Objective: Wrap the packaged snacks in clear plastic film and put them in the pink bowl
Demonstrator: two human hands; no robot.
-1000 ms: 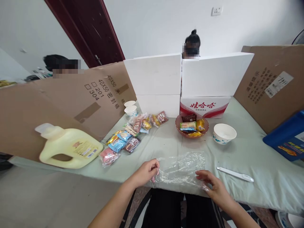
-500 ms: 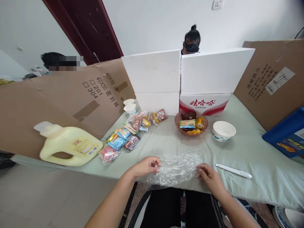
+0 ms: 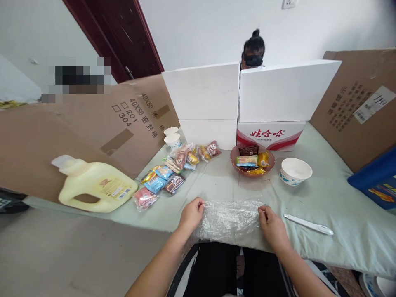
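Observation:
A crinkled clear plastic bag (image 3: 230,218) lies spread at the table's front edge, between my two hands. My left hand (image 3: 192,212) pinches its upper left corner. At the upper right corner my right hand (image 3: 270,222) is closed on the plastic, thumb against fingers. To the right of that hand lies a white utility knife (image 3: 308,225). Beyond the bag stands a reddish glass bowl (image 3: 252,170) with several wrapped snacks in it. More packaged snacks (image 3: 161,177) lie in a loose row ahead of my left hand.
A white paper bowl (image 3: 296,171) stands right of the glass bowl. A pale yellow jug (image 3: 99,187) lies at the left, a blue container (image 3: 375,177) at the right. White boxes (image 3: 204,95) and cardboard panels (image 3: 130,123) wall the table. Behind sits a person (image 3: 254,51).
Both hands have gone from loosely curled beside the plastic to pinching its upper corners. The bag's top edge is now pulled straighter. The view has shifted slightly.

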